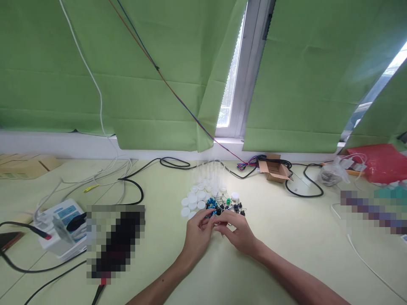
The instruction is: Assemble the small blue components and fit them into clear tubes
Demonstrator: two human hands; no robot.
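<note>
My left hand (197, 233) and my right hand (238, 232) meet at the fingertips over the table (203, 279). The fingers of both are closed in a pinch, and whatever small thing lies between them is too hidden to name. Just beyond my fingers is a pile of small blue parts (211, 203) and black-headed parts (238, 207) with thin metal legs, plus a green piece (228, 201). To the left of this pile lie several round white caps (192, 199). Behind the caps stand clear, tube-like containers (210, 174), faint against the table.
At the back right sits an open cardboard box (276, 173) beside coiled black cable (305, 195). A white power strip (60, 239) with plugs and cords occupies the left. Further right are a clear plastic bag (332, 174) and a red bag (381, 163). Green blinds (159, 106) hang behind.
</note>
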